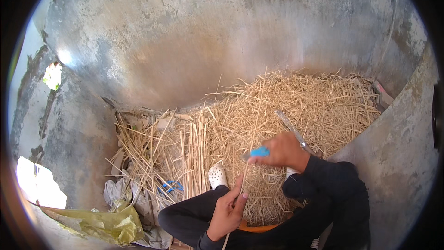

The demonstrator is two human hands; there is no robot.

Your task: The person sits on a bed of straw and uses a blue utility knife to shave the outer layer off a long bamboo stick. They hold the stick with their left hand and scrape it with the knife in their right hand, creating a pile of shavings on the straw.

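Observation:
My left hand [226, 215] is closed on a long thin cane strip [255, 136], thumb and forefinger along it. The strip slants up and away over the straw, and its lower end shows below my hand. My right hand [286, 150] grips a small blue-handled knife [260, 152]. Its short grey blade points left and lies at the strip, just above my left fingertips; motion blurs it, so I cannot tell whether it cuts in. Beyond my right hand, a long metal blade [289, 122] lies on the straw heap, partly hidden by the hand.
Pale shavings [319, 104] cover the floor ahead and right. Left lie bundled cane strips [196, 150], scattered strips [143, 153] and a blue item [171, 186]. A yellowish plastic sheet [113, 224] is at lower left. Concrete walls [208, 41] stand around; something orange [259, 228] lies between my legs.

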